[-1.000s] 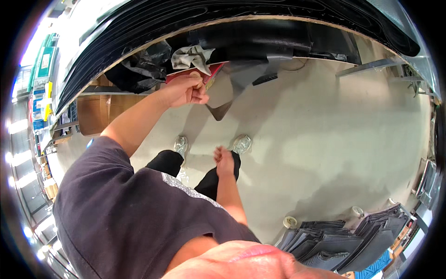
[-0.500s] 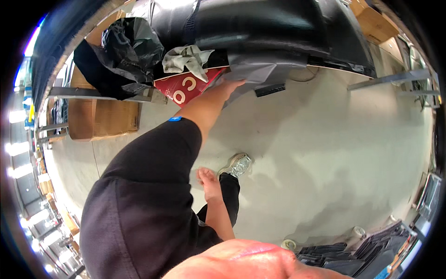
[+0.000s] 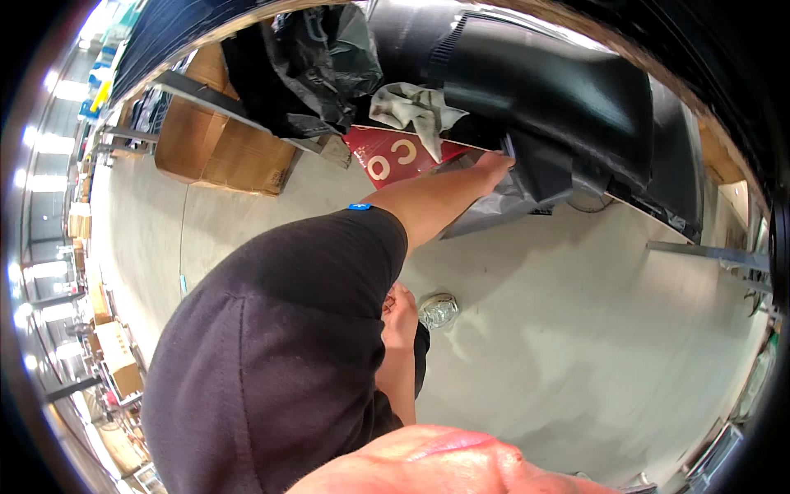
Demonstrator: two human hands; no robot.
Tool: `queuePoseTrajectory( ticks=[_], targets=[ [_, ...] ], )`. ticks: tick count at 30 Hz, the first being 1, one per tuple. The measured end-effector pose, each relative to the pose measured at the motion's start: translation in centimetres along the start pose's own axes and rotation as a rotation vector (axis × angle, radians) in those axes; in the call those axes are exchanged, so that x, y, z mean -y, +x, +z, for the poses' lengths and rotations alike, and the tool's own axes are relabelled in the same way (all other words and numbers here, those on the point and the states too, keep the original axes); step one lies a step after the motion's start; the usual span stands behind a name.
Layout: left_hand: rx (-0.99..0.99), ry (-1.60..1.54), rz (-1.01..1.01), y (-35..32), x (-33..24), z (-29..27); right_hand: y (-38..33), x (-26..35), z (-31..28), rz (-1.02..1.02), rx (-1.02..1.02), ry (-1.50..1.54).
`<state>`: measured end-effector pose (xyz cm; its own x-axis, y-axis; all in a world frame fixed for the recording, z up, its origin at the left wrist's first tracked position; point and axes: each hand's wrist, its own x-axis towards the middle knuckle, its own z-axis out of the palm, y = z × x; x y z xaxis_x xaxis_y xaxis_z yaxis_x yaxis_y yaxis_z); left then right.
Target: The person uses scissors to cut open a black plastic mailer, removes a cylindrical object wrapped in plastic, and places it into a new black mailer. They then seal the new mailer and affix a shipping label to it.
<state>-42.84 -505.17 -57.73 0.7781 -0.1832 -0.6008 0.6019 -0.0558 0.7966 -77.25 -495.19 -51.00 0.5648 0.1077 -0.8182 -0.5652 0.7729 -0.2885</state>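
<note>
Pale workshop floor, left hand reached under black panel onto grey plastic bag, grip unclear, right hand hung loosely curled, empty.

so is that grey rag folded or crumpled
Crumpled: the rag lies bunched in loose, uneven folds, draped over the red sign.

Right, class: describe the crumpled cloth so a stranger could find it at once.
Start at the big black moulded part along the top. Just left of it, above the red board with pale shapes, lies the cloth. It alone is pale grey-white and crumpled, between black bags and black plastic.
</note>
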Motion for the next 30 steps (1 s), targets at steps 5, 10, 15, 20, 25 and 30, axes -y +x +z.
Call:
queuePoseTrajectory(
  ticks=[5,10,15,20,25,30],
  targets=[
    [0.16,-0.037,-0.082,-5.0,-8.5,0.3,1.0,-0.7,1.6,-0.058,-0.066,-0.005],
    [0.427,-0.111,0.164,-10.4,-11.3,-5.6,2.5,-4.1,1.6,-0.12,-0.103,0.14],
    [0.548,0.431,0.184,-21.7,-16.7,-11.9,-1.7,-9.9,2.4,-0.227,-0.232,0.291],
    [0.841,0.831,0.087,-33.3,-19.1,-24.2,-12.5,-13.1,7.2,-0.333,-0.455,0.4],
    [1.012,0.444,-0.225,-46.0,-22.7,-36.3,-19.5,-15.1,13.5,-0.449,-0.133,0.391],
    [0.81,0.418,-0.164,-60.8,-28.7,-49.8,-24.7,-17.0,29.9,-0.258,0.029,0.267]
  ],
)
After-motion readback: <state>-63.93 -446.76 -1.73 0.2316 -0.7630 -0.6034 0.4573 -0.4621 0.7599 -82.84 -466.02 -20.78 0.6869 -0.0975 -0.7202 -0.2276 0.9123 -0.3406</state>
